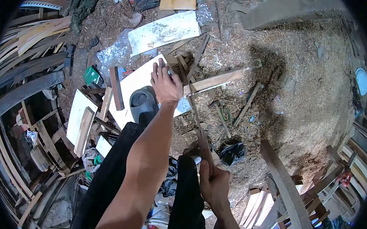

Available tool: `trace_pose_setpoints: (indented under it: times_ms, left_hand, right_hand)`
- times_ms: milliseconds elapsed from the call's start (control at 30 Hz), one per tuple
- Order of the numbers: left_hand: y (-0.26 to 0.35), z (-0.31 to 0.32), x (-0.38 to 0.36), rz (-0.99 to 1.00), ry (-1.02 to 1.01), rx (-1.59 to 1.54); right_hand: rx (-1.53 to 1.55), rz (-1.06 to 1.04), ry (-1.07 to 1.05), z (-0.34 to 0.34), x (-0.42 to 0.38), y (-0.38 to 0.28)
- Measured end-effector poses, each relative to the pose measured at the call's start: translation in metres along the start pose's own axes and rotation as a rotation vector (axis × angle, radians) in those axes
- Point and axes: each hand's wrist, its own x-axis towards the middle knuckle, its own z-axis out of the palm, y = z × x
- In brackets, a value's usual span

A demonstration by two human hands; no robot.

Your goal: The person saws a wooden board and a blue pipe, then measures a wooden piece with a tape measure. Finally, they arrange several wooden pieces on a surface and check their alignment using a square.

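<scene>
My right hand is wrapped round the handle of a handsaw. Its narrow blade runs up and away, across a pale wooden strip. Over the strip's near-left end lies my left hand, palm down with the fingers spread; what is under the palm is hidden. Beneath that hand is a white board on the ground. My shoe stands on this board, left of my forearm.
A stained white panel lies beyond the board. Wood offcuts and a black plastic bag lie on the sawdust-covered ground. Curved timber is stacked at left. A long beam stands out at lower right.
</scene>
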Motion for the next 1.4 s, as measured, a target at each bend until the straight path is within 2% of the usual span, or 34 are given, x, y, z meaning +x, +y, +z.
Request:
trace_pose_setpoints:
  times_ms: [67, 167, 233, 300, 367, 400, 500, 600, 667, 800, 867, 933, 1000, 1067, 1400]
  left_hand:
    - [-0.001, -0.002, -0.001, -0.016, -0.025, -0.019]
    - [0.000, -0.002, 0.004, -0.021, -0.046, -0.013]
    - [0.003, -0.006, 0.003, -0.035, -0.099, 0.004]
    - [0.004, -0.005, 0.000, -0.030, -0.094, -0.009]
    - [0.000, -0.002, 0.004, -0.030, -0.084, -0.024]
    - [0.002, -0.002, 0.011, -0.016, -0.068, -0.023]
    - [0.003, -0.007, 0.006, -0.045, -0.118, -0.016]
    - [-0.001, -0.002, 0.005, -0.052, -0.120, -0.003]
    - [-0.002, -0.001, 0.005, -0.047, -0.120, 0.021]
    - [-0.002, 0.002, 0.001, -0.036, -0.048, 0.024]
    - [-0.005, 0.005, -0.002, -0.015, -0.034, 0.038]
    - [-0.005, 0.005, -0.004, -0.018, -0.035, 0.035]
    - [0.000, 0.005, 0.004, -0.019, -0.025, 0.025]
    - [0.002, -0.003, -0.001, -0.052, -0.067, 0.029]
    - [0.005, -0.004, 0.005, 0.004, -0.032, 0.035]
  right_hand:
    - [0.077, 0.007, 0.046, 0.003, 0.002, -0.003]
    - [-0.012, -0.030, 0.085, 0.009, 0.022, -0.012]
    - [-0.104, 0.012, 0.016, 0.031, 0.070, -0.006]
    - [0.064, -0.142, 0.063, 0.060, 0.129, -0.008]
    - [0.113, -0.134, 0.047, 0.072, 0.166, -0.034]
    - [0.124, -0.150, 0.054, 0.079, 0.175, -0.025]
    - [0.231, -0.591, 0.211, 0.107, 0.186, 0.038]
    - [0.278, -0.632, 0.159, 0.108, 0.191, 0.050]
    - [0.334, -0.582, 0.136, 0.108, 0.187, 0.049]
    - [0.244, -0.397, 0.072, 0.082, 0.143, 0.035]
    - [0.170, -0.389, 0.100, 0.066, 0.110, 0.035]
    - [0.220, -0.268, 0.109, 0.055, 0.080, 0.027]
    - [0.125, -0.332, 0.236, 0.051, 0.043, 0.039]
    - [0.113, -0.110, 0.104, 0.021, -0.006, 0.034]
    - [-0.016, -0.003, 0.076, 0.012, 0.012, 0.012]
